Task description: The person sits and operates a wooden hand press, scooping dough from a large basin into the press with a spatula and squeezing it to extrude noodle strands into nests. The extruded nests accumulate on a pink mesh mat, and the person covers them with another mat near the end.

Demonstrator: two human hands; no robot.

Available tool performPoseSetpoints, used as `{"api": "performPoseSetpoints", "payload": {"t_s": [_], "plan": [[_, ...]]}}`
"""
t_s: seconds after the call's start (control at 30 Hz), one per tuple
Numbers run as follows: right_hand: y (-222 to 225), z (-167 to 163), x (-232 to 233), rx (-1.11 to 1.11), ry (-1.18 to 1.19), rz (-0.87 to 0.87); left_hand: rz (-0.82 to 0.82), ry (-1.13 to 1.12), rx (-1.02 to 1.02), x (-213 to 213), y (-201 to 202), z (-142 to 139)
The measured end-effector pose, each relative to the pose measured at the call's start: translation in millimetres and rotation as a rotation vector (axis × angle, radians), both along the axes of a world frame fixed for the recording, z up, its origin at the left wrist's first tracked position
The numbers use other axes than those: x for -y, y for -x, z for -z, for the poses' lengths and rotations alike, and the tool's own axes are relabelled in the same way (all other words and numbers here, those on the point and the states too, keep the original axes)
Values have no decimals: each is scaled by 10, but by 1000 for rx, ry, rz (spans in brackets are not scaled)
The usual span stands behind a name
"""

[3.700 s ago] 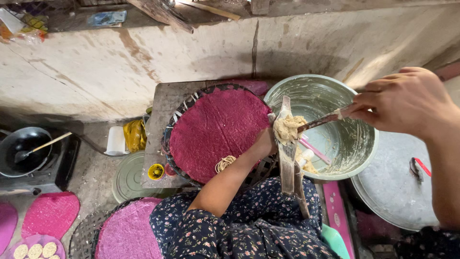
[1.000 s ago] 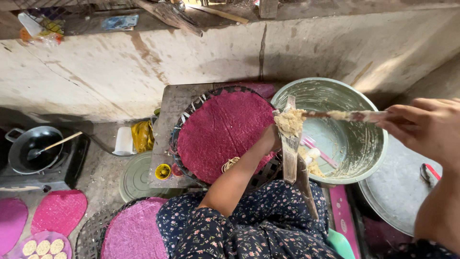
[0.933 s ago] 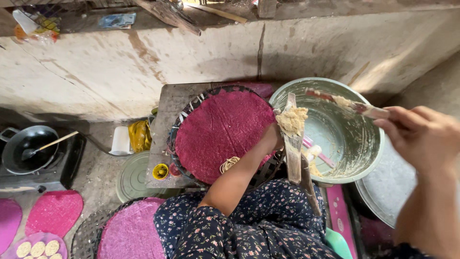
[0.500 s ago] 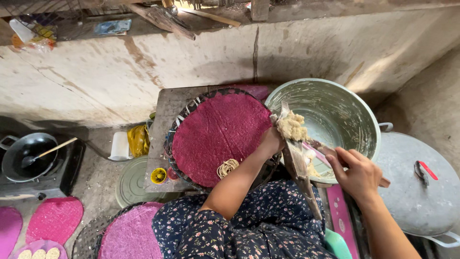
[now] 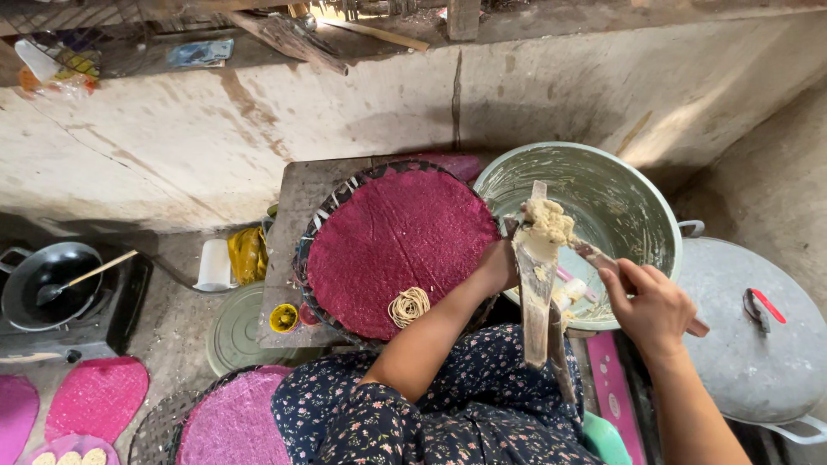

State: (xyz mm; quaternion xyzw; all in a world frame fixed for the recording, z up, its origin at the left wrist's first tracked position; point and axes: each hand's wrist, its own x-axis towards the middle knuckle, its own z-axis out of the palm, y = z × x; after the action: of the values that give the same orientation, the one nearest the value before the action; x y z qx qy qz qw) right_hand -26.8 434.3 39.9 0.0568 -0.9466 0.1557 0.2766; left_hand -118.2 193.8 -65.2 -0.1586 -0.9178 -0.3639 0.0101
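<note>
**Dough on the wooden press, both hands busy**

I see my left hand [image 5: 498,265] wrapped round the upper part of a long wooden press [image 5: 536,293], fingers closed on it; the press runs from above the bowl rim down to my lap. A lump of pale dough [image 5: 546,226] sits on its top end, just over the near edge of the big metal bowl [image 5: 620,185].

My right hand [image 5: 648,303] is closed on a wooden spatula [image 5: 594,256], whose smeared tip touches the dough lump from the right. The handle end sticks out past my fingers twd the pot lid.

Left of the bowl, a round woven tray w/ magenta mat [image 5: 398,245] lies on a small grey counter [image 5: 297,215]; a small coil of noodle-like strands [image 5: 408,306] rests near the tray's lower edge, close to my left forearm. A small yellow cup [image 5: 283,318] stands at the counter's front corner.

Far left on the floor: a black pan w/ spoon [image 5: 47,284] on a stove. Right: a large grey lidded pot [image 5: 758,344].
</note>
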Motion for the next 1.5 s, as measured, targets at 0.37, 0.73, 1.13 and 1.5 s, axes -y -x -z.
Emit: {"api": "performPoseSetpoints", "payload": {"t_s": [0.37, 0.73, 1.13, 1.5], "plan": [[-196, -38, -66, 264, 246, -171, -158, 90, 316, 41, 125, 49], [518, 568, -185, 751, -505, 66, 247, -1120, 432, 1024, -311, -190], [-123, 428, 1312, 1474, 1509, -1157, 682, -1395, -50, 1916, -926, -1208], [-131, -148, 1965, 1231, 1747, -1557, 202, -524, -398, 2649, -1918, -1388]]}}
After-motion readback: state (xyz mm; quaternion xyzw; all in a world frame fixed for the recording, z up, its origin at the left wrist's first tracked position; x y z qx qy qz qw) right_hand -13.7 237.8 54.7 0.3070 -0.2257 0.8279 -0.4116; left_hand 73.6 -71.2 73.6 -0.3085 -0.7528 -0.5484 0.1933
